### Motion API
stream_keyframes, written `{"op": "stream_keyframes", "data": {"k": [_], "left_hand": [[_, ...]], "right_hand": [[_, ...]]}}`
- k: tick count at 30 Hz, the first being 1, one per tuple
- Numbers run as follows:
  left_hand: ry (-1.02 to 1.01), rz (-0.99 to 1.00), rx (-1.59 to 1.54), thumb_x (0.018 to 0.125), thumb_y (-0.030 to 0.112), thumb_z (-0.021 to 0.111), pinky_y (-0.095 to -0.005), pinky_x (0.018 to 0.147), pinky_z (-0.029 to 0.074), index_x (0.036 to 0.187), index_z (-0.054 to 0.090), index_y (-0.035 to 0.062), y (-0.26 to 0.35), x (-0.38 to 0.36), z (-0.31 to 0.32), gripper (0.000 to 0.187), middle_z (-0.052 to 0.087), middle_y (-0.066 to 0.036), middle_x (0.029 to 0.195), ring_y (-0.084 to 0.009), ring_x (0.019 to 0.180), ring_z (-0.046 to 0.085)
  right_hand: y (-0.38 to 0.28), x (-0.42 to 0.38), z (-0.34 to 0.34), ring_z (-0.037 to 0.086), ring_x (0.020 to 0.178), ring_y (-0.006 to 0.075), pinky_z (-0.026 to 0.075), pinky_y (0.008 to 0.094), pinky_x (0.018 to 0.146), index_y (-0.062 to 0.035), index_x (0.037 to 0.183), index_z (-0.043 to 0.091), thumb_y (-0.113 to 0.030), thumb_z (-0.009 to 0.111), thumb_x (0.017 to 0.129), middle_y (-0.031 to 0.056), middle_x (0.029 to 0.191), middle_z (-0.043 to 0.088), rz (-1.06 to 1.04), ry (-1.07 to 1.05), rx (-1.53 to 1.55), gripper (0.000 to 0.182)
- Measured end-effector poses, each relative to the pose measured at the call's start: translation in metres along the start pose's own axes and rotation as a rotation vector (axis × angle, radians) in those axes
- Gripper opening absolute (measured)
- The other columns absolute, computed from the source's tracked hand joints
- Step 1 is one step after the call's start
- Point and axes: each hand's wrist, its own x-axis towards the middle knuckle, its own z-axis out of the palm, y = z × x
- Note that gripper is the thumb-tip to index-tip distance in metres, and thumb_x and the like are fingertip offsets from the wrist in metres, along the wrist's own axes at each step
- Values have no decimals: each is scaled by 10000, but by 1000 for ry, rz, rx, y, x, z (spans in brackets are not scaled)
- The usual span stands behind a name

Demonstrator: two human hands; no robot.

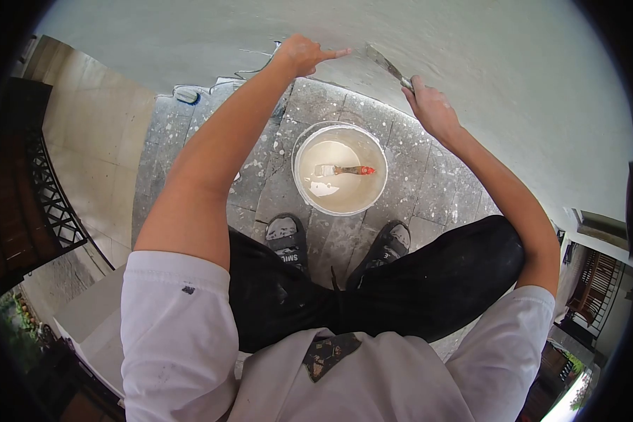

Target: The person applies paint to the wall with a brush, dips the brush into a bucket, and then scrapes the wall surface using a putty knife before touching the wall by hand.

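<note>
My right hand (pixel 434 107) is closed around the handle of a putty knife (pixel 385 63). Its metal blade points up and left, at the pale wall (pixel 471 49). To the left of the blade, my left hand (pixel 304 56) holds nothing; its index finger is stretched out toward the knife by the wall, and the other fingers look partly curled. Below both hands, a white bucket (pixel 302 199) stands on the floor, with cream-coloured paint (pixel 330 153) inside. A paintbrush (pixel 348 170) with a red-tipped handle lies across the bucket's inside.
Grey floor tiles (pixel 429 179) spattered with white surround the bucket. My sandalled feet (pixel 286 239) are just behind it. A blue-rimmed object (pixel 188 95) lies near the wall at left. Farther left is a dark lattice metal piece (pixel 56 190).
</note>
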Motion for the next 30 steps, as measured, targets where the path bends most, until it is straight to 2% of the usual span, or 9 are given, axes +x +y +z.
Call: {"op": "stream_keyframes", "data": {"k": [5,8,11,14,17,20,23,30], "left_hand": [[-53,7,-41,879,255,598,-326,682,537,1450,46,455,-2,-3,2,819,682,-44,905,-210,779,674],[-72,-6,-72,876,267,602,-351,726,533,1458,104,427,-3,-10,0,782,673,-44,980,-216,866,665],[-58,1,-139,851,243,594,-393,762,531,1436,262,385,-6,-16,14,687,656,-83,1004,-259,890,658],[-205,-47,-195,845,279,597,-404,815,518,1338,464,280,-11,-22,14,511,654,-86,1052,-265,975,640],[-386,-124,-185,831,305,607,-402,850,508,1200,580,195,-16,-28,5,386,646,-92,1104,-270,1040,618],[-384,-166,-230,823,305,609,-397,863,504,1110,618,161,-22,-29,11,321,642,-95,1121,-269,1063,607],[-386,-169,-240,828,362,634,-407,865,513,1166,624,183,-27,-21,14,382,624,-44,1189,-235,1106,597],[-331,-206,-291,850,362,608,-415,894,500,1174,619,188,-28,-12,7,368,610,-39,1216,-244,1133,578]], "right_hand": [[-3,3,8,584,663,469,439,552,581,-22,989,407,-327,416,983,267,707,597,-1,15,15,305],[-8,9,13,586,665,466,442,551,585,-20,986,406,-326,416,982,265,710,598,-4,8,28,306],[-19,24,18,592,683,461,448,549,597,-16,984,409,-317,418,981,266,724,601,-13,-13,55,301],[-31,36,25,596,705,456,454,546,611,-9,980,412,-305,422,979,269,747,603,-82,-3,83,296],[-39,43,32,596,717,455,459,544,620,-3,974,412,-296,423,978,273,766,605,-135,9,78,293],[-39,37,30,595,712,457,459,546,623,0,972,407,-290,418,978,277,769,604,-103,-21,61,291],[-30,25,32,593,707,462,455,552,624,-4,981,393,-287,412,978,284,768,603,-29,-64,69,284],[-16,10,39,579,719,490,434,573,640,-12,997,359,-302,403,979,306,784,596,-2,-82,95,294]]}}
